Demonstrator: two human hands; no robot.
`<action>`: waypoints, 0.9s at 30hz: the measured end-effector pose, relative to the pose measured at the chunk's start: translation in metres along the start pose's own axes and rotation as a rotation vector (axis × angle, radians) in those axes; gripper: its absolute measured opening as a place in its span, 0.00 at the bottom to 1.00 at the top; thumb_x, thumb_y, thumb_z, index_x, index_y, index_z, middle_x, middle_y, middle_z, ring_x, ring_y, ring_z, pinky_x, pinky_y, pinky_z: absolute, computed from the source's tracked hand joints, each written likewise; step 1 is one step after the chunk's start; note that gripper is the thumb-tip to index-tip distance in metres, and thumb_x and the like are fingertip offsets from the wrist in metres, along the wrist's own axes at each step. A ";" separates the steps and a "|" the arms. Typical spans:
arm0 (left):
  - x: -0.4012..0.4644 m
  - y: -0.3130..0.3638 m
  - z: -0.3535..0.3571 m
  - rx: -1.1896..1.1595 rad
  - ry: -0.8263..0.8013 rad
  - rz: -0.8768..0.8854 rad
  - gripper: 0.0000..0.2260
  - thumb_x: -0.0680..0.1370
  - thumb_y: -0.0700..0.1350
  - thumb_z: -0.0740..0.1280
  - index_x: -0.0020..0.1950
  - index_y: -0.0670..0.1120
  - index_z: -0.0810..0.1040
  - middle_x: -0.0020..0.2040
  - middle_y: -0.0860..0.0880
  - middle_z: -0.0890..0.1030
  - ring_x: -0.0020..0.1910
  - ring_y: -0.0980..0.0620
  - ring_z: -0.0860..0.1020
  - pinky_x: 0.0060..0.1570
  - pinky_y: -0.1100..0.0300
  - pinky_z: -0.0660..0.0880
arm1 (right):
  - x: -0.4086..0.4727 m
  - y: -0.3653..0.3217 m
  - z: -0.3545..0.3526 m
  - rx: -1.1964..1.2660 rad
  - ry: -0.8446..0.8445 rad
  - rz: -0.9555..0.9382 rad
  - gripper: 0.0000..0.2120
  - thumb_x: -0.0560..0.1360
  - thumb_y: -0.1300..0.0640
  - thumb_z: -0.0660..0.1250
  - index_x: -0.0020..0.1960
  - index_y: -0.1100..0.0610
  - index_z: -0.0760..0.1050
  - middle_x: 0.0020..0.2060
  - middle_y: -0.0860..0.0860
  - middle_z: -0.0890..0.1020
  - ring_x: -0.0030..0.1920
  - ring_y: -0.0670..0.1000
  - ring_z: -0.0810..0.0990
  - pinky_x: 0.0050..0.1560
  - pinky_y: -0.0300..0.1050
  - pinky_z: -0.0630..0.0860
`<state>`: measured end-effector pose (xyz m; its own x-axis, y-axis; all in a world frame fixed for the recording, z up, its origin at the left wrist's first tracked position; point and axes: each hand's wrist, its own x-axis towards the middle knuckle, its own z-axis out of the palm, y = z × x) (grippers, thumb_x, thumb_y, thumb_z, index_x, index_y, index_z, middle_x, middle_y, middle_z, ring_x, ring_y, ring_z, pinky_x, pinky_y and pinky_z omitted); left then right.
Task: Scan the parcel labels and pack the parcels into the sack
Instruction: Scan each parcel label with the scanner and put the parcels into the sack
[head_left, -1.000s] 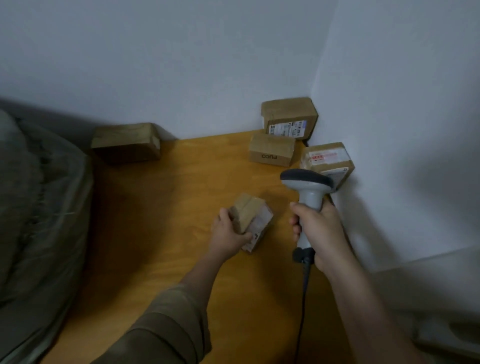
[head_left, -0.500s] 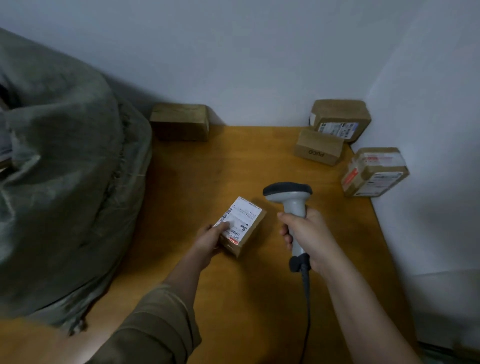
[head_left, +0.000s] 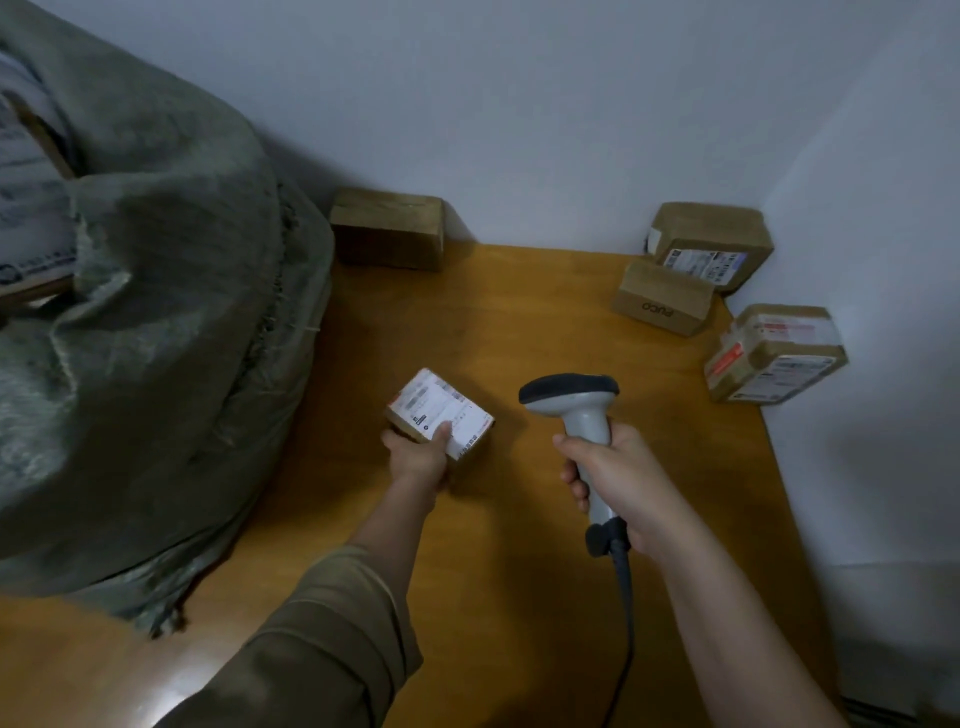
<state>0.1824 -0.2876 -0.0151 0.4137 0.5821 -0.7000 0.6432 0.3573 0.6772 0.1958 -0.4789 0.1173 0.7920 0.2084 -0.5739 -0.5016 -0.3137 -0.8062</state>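
- Since half a second ago, the left hand (head_left: 418, 457) has carried its small parcel (head_left: 440, 413) leftward toward the sack (head_left: 156, 322), label up.
- Right hand (head_left: 618, 483) grips the barcode scanner (head_left: 576, 415).
- Best aim squarely at the barcode, holding steady.
- Four parcels wait along the table's (head_left: 519, 519) far and right edges; one sack, one scanner.

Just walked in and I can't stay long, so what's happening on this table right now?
A person is scanning parcels. The left hand holds a small labelled parcel with its label facing up, while the right hand grips a corded barcode scanner beside it. Four more parcels sit along the back and right edges of the wooden table. A bulky green sack stands at the left, with items visible in its mouth.
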 end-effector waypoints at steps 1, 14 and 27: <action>0.002 0.001 0.002 0.034 -0.029 0.033 0.30 0.77 0.47 0.70 0.74 0.48 0.57 0.66 0.42 0.73 0.59 0.38 0.76 0.45 0.45 0.79 | 0.000 0.001 -0.001 -0.007 0.005 0.000 0.04 0.79 0.60 0.66 0.48 0.59 0.73 0.29 0.52 0.76 0.25 0.46 0.72 0.26 0.41 0.71; -0.019 -0.015 0.042 0.166 -0.102 0.118 0.27 0.76 0.40 0.72 0.68 0.37 0.62 0.68 0.42 0.74 0.66 0.42 0.74 0.61 0.52 0.73 | 0.000 -0.011 -0.001 -0.140 0.033 -0.055 0.06 0.79 0.59 0.67 0.44 0.58 0.73 0.25 0.50 0.76 0.23 0.45 0.72 0.26 0.41 0.71; -0.023 -0.009 0.046 0.192 -0.097 0.081 0.27 0.78 0.40 0.70 0.69 0.35 0.57 0.70 0.39 0.71 0.67 0.41 0.71 0.63 0.53 0.70 | -0.032 -0.064 -0.006 -0.371 0.011 -0.184 0.06 0.76 0.58 0.70 0.45 0.61 0.76 0.24 0.49 0.77 0.26 0.48 0.74 0.29 0.45 0.73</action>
<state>0.1962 -0.3380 -0.0153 0.5232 0.5269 -0.6698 0.7123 0.1610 0.6831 0.2046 -0.4709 0.1876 0.8614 0.2829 -0.4218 -0.1932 -0.5855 -0.7873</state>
